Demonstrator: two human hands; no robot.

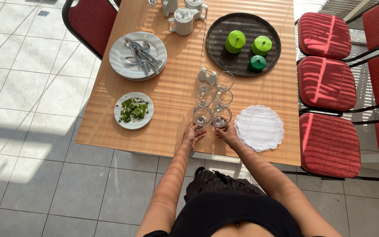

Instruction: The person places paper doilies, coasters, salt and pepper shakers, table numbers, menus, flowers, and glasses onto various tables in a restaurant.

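We see six clear stemmed glasses in two columns of three at mid-table, all apparently empty. Our left hand (192,134) has its fingers curled around the base of the near-left glass (202,117); our right hand (228,133) grips the base of the near-right glass (221,116) the same way. The two glasses stand upright, side by side, near the table's near edge.

Far right: a round dark tray (243,70) holding three green lidded pots (235,41) (two lime, one darker, contents hidden). Beyond the glasses, white ceramic lidded jugs (182,20). Far left, a stack of white plates (137,55) carrying loose metal spoons. Near left, a small white plate (134,110) with chopped green herbs. Just right of our right hand, a white lace paper doily (259,127), round with a scalloped edge.

The table (163,136) is striped light wood veneer. Red padded chairs (328,145) with black frames stand along the right; the floor is pale tile.
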